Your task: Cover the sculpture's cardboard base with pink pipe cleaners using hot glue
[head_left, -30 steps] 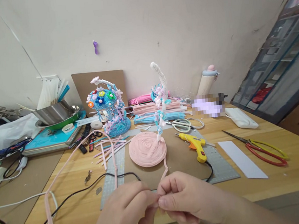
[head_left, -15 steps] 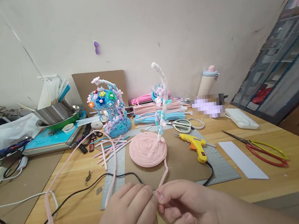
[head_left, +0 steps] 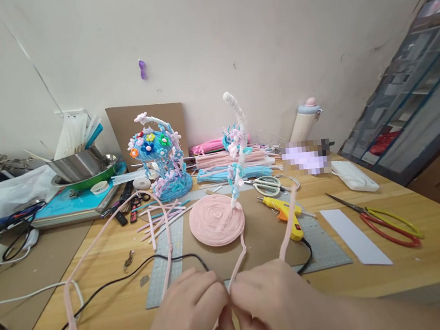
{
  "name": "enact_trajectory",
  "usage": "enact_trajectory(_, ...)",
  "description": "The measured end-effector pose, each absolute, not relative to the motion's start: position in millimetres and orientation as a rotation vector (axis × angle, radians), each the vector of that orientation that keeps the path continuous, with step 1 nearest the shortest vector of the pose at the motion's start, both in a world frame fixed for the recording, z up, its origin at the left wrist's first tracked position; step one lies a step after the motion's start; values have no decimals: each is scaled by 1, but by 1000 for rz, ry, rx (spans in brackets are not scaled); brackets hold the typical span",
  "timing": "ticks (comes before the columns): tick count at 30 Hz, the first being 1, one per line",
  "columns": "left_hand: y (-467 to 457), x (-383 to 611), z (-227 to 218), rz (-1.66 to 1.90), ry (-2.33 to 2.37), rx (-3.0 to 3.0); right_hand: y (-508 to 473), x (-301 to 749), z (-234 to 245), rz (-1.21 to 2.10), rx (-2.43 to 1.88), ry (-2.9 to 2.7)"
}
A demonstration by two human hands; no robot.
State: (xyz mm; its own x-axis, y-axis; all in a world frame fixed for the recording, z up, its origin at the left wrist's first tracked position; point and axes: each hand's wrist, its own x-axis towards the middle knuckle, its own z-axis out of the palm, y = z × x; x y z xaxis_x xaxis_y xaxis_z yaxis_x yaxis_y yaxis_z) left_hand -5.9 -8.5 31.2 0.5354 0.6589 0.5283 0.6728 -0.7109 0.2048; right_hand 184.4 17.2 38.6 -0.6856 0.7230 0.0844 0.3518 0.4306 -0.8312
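Your L hand (head_left: pixel 194 305) & R hand (head_left: pixel 269 297) are curled, knuckles nearly meeting, apparently pinching the pink strand (head_left: pixel 239 265) leading off the coiled disc (head_left: pixel 212 223) on the cardboard (head_left: pixel 264 238). Disc's wound, w/ stem (head_left: pixel 241 155) upright; long strand lengths remain uncoiled. Fingertips (& any join) hidden.

left hand (head_left: pixel 195 310) and right hand (head_left: pixel 272 300) pinching pink strip (head_left: pixel 238 267), coiled disc (head_left: pixel 215 225) beyond, yellow glue gun (head_left: pixel 280 207)

Left hand (head_left: pixel 191 310): you curl its fingers, knuckles up, on your side of the pink disc (head_left: pixel 216 220).
Right hand (head_left: pixel 272 300): you bend its fingers inward, close beside your left.
Right forearm (head_left: pixel 374 313): yours slants rightward.
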Motion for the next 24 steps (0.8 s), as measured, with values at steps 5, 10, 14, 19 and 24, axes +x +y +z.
enact_trajectory(5, -11, -11, 33, -723, -936, -2640, 26, 182, 35, 2279, -1205, -1470)
enact_trajectory(10, -12, -12, 31, -731, -883, -2629, 33, 188, 32, 2761, -929, -778)
enact_trajectory(14, -13, -12, 24, -803, -953, -2650, 30, 186, 32, 2707, -929, -742)
enact_trajectory(19, -11, -7, 18, -904, -986, -2614, 23, 179, 25, 2620, -950, -862)
enact_trajectory(24, -12, -6, 18, -1045, -1185, -2704, 19, 181, 26, 1752, -904, -1820)
